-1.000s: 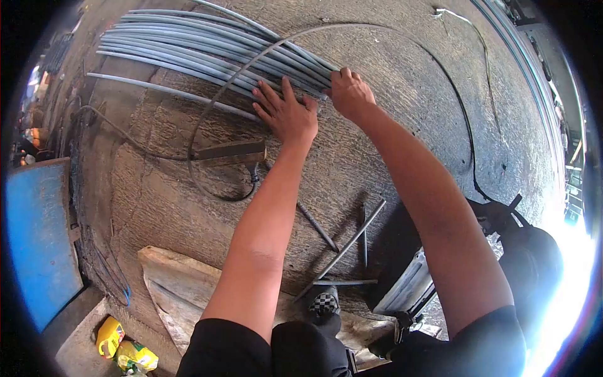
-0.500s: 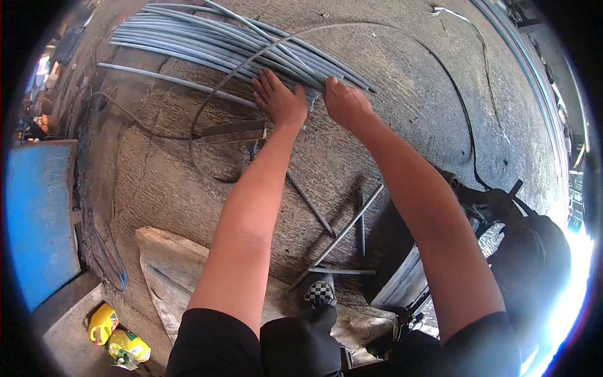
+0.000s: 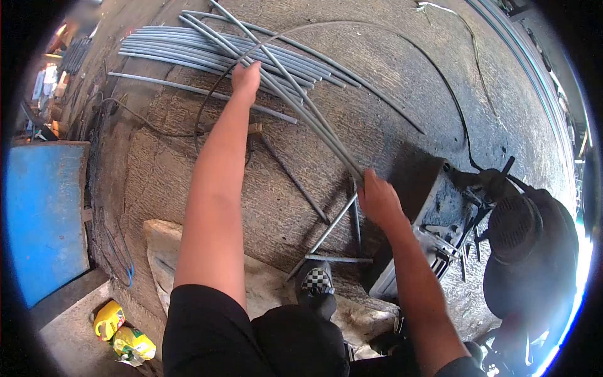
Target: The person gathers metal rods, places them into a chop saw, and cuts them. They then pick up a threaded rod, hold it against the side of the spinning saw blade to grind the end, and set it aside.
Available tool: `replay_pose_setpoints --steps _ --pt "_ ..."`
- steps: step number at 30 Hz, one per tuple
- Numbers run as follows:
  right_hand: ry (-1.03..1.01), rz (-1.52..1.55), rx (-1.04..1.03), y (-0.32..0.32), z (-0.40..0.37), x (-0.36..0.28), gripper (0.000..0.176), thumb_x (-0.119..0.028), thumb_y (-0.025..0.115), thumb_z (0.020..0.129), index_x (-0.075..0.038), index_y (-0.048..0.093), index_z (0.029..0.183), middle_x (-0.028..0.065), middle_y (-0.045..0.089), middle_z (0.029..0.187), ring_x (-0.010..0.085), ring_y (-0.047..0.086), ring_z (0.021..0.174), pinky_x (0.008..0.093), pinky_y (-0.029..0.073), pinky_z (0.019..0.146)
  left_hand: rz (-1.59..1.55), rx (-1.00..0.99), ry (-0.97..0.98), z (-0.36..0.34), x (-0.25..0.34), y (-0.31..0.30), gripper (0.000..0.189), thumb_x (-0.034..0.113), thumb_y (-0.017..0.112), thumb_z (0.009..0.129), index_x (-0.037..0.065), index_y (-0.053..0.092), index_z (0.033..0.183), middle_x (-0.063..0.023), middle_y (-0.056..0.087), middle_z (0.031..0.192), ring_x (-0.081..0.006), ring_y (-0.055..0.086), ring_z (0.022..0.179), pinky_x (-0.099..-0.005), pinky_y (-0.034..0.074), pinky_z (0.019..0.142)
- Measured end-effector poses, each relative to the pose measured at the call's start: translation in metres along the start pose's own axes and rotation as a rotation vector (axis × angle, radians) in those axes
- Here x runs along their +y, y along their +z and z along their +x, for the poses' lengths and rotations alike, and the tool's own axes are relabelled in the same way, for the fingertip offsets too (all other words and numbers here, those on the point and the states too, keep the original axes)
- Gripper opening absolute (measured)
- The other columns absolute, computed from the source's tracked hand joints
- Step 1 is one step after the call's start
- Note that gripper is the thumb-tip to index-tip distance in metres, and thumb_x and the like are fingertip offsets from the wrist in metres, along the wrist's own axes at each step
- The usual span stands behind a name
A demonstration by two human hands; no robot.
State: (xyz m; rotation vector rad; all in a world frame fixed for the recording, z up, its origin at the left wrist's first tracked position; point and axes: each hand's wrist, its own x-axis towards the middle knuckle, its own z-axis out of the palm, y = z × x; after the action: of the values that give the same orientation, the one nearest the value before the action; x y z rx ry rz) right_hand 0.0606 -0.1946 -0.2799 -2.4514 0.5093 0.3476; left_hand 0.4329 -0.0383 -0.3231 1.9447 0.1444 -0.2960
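A bundle of long grey metal rods (image 3: 188, 47) lies on the concrete floor at the top of the view. My left hand (image 3: 245, 78) reaches out and rests on the near side of that bundle, fingers down among the rods. My right hand (image 3: 377, 198) is close to me, shut around the near ends of two or three rods (image 3: 301, 107) that slant away from the bundle across the floor.
A black cable (image 3: 402, 47) loops over the floor. Short dark rods (image 3: 326, 232) lie near my checkered shoe (image 3: 316, 283). A grey machine (image 3: 440, 220) with a round motor stands at right. A blue panel (image 3: 41, 213) is at left, yellow bottles (image 3: 119, 333) below, a worn board (image 3: 188, 264) beneath me.
My right hand has pulled a few rods out of the bundle toward me and to the right. My left hand has slid further up onto the bundle.
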Motion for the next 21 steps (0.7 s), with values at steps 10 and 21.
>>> replay_pose_setpoints --steps 10,21 --pt "0.001 0.240 0.030 0.017 -0.186 0.023 0.025 -0.012 0.059 0.084 -0.001 0.043 0.099 0.0265 0.059 0.076 0.0485 0.058 0.072 0.0541 0.048 0.062 -0.643 -0.118 -0.475 -0.120 -0.006 0.028 0.032 0.026 0.062 0.088 0.004 0.050 0.107 -0.0150 0.056 0.097 -0.0291 0.059 0.085 -0.0448 0.052 0.078" --pt "0.125 0.255 -0.042 -0.030 -0.316 0.023 0.025 -0.012 0.059 0.083 0.000 0.046 0.100 0.0272 0.060 0.071 0.0480 0.060 0.070 0.0529 0.049 0.061 -0.815 -0.415 -0.460 -0.228 -0.008 0.040 0.021 0.021 0.051 0.091 0.001 0.048 0.097 -0.0146 0.059 0.081 -0.0287 0.062 0.078 -0.0474 0.054 0.074"
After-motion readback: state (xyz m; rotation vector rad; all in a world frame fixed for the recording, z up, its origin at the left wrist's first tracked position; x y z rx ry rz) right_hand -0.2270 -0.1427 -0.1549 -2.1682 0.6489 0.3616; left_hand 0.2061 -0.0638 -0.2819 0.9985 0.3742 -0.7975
